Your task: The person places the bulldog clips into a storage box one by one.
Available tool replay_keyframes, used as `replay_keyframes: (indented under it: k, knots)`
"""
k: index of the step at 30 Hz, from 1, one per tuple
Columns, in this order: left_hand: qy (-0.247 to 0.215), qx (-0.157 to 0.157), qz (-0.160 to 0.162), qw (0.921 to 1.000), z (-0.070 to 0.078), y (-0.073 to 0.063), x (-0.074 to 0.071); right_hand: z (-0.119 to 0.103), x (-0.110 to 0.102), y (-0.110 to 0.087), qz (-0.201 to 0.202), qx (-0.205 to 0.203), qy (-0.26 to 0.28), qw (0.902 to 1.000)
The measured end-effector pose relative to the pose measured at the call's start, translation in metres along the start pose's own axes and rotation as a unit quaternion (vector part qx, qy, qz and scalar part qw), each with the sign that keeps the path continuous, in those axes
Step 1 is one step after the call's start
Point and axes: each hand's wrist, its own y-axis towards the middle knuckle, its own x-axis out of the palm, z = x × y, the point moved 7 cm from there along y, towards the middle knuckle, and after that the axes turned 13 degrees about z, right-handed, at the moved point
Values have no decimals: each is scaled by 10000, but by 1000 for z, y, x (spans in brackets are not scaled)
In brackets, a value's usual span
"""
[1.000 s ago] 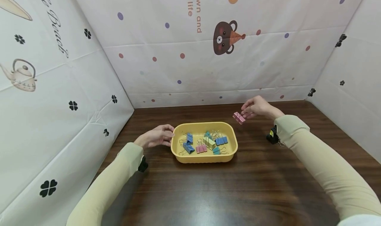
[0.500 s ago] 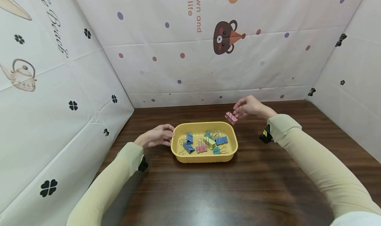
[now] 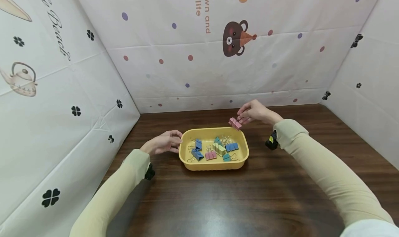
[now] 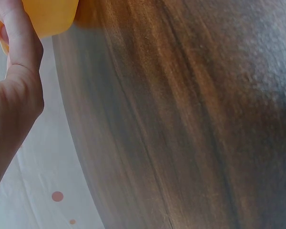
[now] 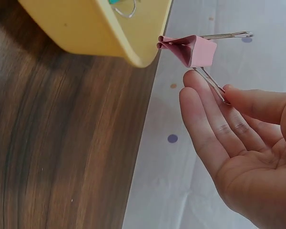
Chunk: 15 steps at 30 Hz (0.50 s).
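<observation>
Yellow tray [image 3: 213,166] at mid-frame, left hand [image 3: 164,142] touching its left end, fingers loosely bent, right hand [image 3: 256,112] right of centre, pinching a pink clip [image 3: 235,123] by one wire handle [image 5: 209,76] near the tray's upper-right corner, binder clips [image 3: 219,149] inside.

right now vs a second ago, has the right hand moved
Yes, left in the head view: the right hand is closer to the tray, which stayed put.
</observation>
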Motion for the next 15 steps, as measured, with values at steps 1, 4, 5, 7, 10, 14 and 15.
replay_keyframes:
  k: [1, 4, 5, 7, 10, 14, 15]
  knots:
    - [1, 10, -11, 10000, 0, 0, 0, -1, 2, 0, -29, -2, 6, 10000]
    - [-7, 29, -42, 10000, 0, -1, 1, -3, 7, 1, -90, 11, -16, 10000]
    - [-16, 25, -43, 10000, 0, -1, 1, -4, 9, 1, -114, 5, -12, 9999]
    - [-35, 2, -23, 10000, 1, -1, 1, -6, 12, 1, -141, 3, 2, 9999]
    - [-74, -44, 29, 10000, 1, 0, 1, -9, 17, 2, -182, -15, 23, 9998]
    - [-68, -46, 38, 10000, 1, -1, 1, -13, 26, 3, -278, -36, 88, 9996]
    - [-75, -48, 38, 10000, 1, -1, 1, -14, 28, 3, -303, -46, 91, 9995]
